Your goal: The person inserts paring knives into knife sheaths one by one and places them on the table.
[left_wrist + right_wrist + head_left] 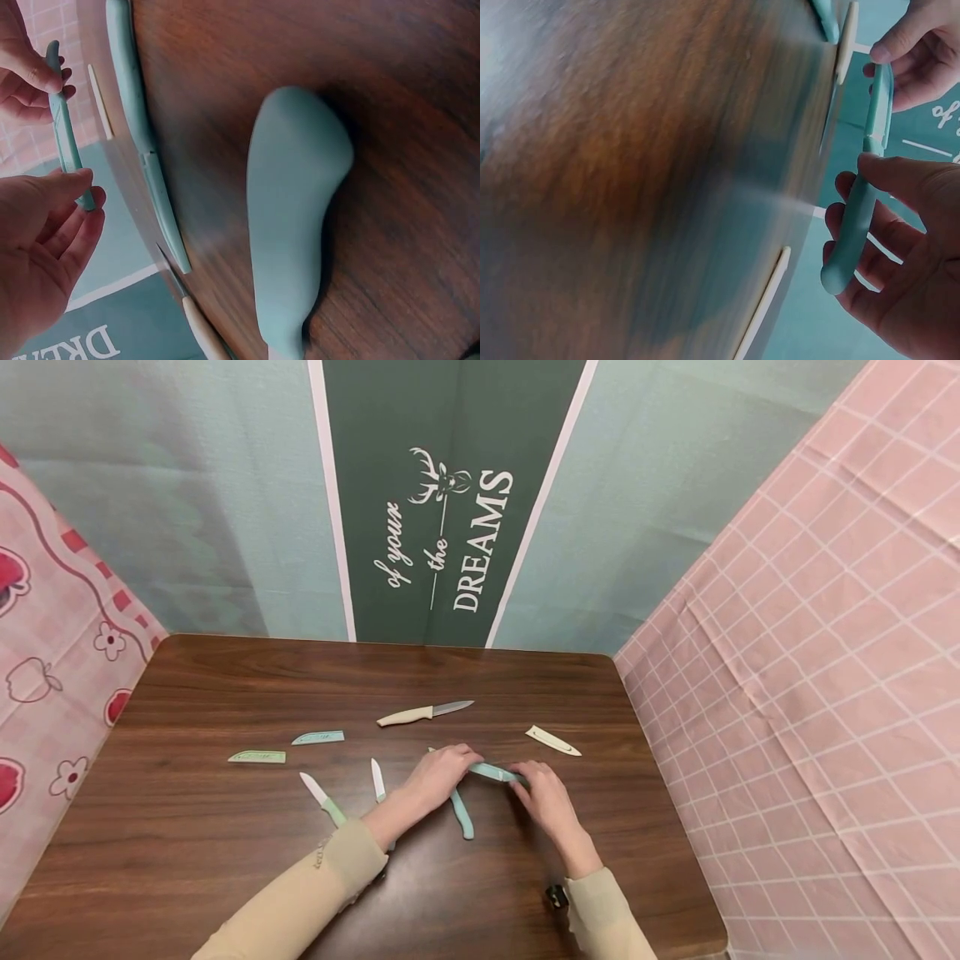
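Observation:
A small light-blue knife (853, 238) is held up between both hands, its blade end inside a matching sheath (879, 103). My right hand (547, 795) grips the handle, thumb on one side and fingers round the other. With thumb and fingertips, my left hand (441, 774) pinches the far end of the sheath. Beneath the left hand, another blue knife (462, 817) lies on the table; in the left wrist view a sheath (166, 217) covers its blade. A white-bladed knife (377, 777) is partly hidden by the left forearm, its blue-green handle (296, 202) large in the left wrist view.
On the brown wooden table (225, 685), a green-handled knife (324, 799) lies left of the left arm. A cream knife (408, 717) lies farther back. A green sheath (257, 757) and a blue sheath (318, 738) are at left, a cream sheath (553, 741) at right.

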